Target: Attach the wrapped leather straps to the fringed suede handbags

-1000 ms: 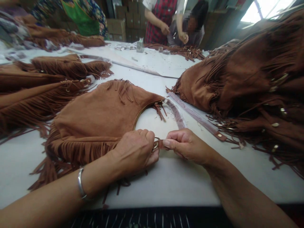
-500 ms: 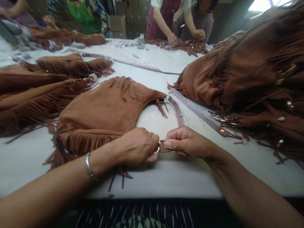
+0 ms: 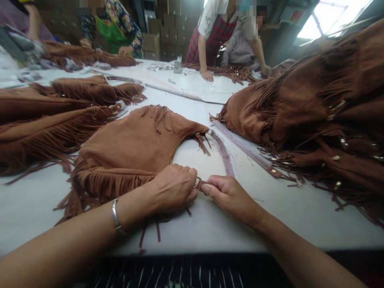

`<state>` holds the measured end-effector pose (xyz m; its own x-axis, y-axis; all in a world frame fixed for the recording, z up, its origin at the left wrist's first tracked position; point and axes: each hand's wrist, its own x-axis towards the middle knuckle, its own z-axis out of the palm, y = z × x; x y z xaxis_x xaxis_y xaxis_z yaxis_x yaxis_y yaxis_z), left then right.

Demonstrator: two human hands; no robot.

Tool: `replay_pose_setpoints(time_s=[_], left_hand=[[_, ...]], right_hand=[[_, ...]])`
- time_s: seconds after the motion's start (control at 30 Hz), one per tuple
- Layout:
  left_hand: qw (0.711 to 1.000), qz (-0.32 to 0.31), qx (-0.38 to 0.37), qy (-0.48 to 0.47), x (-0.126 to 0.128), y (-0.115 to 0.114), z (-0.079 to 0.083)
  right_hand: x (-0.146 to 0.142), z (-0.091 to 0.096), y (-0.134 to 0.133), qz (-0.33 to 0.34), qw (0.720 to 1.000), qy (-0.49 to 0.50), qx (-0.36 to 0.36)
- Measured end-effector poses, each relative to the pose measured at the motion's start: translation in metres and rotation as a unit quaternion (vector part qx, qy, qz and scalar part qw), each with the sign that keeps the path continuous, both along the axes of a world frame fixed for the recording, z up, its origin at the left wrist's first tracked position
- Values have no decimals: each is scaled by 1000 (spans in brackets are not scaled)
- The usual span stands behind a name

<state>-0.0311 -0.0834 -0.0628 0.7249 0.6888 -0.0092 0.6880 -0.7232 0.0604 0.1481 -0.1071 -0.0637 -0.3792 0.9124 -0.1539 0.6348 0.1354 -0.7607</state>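
Observation:
A brown suede fringed bag (image 3: pixel 129 150) lies flat on the white table (image 3: pixel 210 224) in front of me. My left hand (image 3: pixel 172 188) is closed on the bag's near corner, pinching a small metal ring (image 3: pixel 198 182). My right hand (image 3: pixel 229 198) is closed on the end of the bag's strap (image 3: pixel 223 154), right against that ring. The strap curves from the bag's far corner round to my fingers. A silver bangle sits on my left wrist.
Heaps of the same brown fringed bags lie at the left (image 3: pixel 51 116) and the right (image 3: pixel 315 116). A loose strap (image 3: pixel 249 150) lies beside the right heap. Other people stand at the table's far side (image 3: pixel 216 36), hands on more bags. A small glass jar (image 3: pixel 177 65) stands there.
Both hands have stayed together at the ring. My right hand has turned lower and flatter on the strap end. The view has tilted up a little.

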Motion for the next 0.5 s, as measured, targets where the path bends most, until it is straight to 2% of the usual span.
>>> replay_pose_setpoints(time_s=[0.1, 0.2, 0.4, 0.5], left_hand=[[1000, -16, -4, 14, -2, 2, 1], [999, -34, -16, 16, -3, 2, 4], [998, -63, -29, 3, -8, 2, 3], [998, -68, -20, 2, -8, 3, 2]], right_hand=[[-4, -5, -8, -29, 999, -3, 27], [-4, -4, -8, -25, 999, 18, 18], [4, 2, 8, 53, 994, 86, -39], [3, 4, 11, 66, 995, 68, -39]])
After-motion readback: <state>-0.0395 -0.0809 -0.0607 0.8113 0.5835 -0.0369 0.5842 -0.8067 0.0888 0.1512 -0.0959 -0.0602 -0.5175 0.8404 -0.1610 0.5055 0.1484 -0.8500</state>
